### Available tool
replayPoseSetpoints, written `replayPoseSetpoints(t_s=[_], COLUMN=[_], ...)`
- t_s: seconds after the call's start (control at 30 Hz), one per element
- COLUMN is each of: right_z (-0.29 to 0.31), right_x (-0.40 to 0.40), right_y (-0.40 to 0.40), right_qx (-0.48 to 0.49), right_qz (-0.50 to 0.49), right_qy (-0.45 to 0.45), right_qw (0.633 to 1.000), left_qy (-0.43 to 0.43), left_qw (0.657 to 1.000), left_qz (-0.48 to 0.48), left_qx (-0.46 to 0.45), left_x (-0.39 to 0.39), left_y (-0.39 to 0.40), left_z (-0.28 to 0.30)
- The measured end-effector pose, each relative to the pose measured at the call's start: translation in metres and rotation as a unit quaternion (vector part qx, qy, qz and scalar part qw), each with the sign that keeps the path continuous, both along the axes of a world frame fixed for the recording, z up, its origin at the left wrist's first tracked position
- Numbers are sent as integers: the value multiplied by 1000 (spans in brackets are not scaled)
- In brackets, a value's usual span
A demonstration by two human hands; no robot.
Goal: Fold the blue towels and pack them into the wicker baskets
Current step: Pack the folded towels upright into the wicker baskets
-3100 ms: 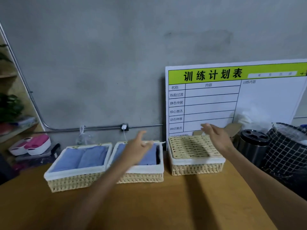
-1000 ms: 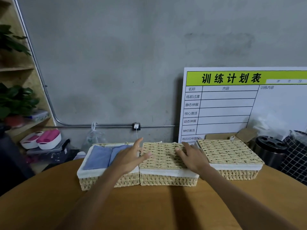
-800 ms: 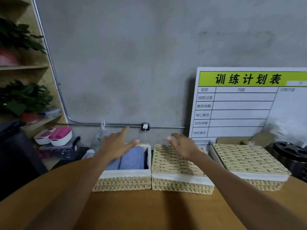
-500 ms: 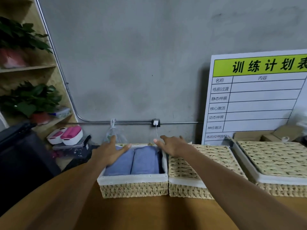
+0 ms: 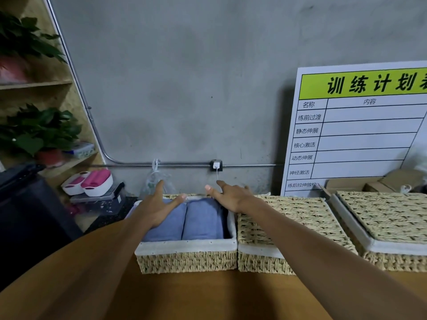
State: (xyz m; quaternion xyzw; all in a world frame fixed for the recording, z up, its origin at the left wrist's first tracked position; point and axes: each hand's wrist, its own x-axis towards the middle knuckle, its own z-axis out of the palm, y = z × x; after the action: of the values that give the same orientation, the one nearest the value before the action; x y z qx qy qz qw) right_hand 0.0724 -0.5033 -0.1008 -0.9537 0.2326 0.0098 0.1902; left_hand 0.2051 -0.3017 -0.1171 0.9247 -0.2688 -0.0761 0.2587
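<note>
Left hand and right hand spread, seemingly holding nothing.

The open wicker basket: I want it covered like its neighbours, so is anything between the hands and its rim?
Nothing visible blocks it. The left hand hovers over the left blue towel and the right hand over the far right corner of the open wicker basket. No lid for it is in view.
</note>
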Motion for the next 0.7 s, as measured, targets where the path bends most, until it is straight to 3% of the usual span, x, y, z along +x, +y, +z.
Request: replayPoseSetpoints(t_s=[0.2,0.33,0.4,0.5,0.6,0.7], right_z=[4,17,24,29,33,28], right_x=[-8,-27,-38,-55,-76,-97], right_y=[9,24,33,41,55,74], right_qx=[80,203,274,351,358,272], right_qz=[-27,-50,-59,-52,-57,-15], right_qy=[-112,-245,-312,-354,-314,-233], right_qw=[990,947,908,865,878,934], left_qy=[22,27,66,167,218,203], left_qw=[989,972,948,883,894,935], left_qz=[1,-5,16,70,37,17], left_qx=[-145,-235,-312,-433,-389,-289], left_x=[-8,-24,-26,-28,-42,-57], left_y=[11,26,36,56,77,88], left_z=[7,23,31,36,40,33])
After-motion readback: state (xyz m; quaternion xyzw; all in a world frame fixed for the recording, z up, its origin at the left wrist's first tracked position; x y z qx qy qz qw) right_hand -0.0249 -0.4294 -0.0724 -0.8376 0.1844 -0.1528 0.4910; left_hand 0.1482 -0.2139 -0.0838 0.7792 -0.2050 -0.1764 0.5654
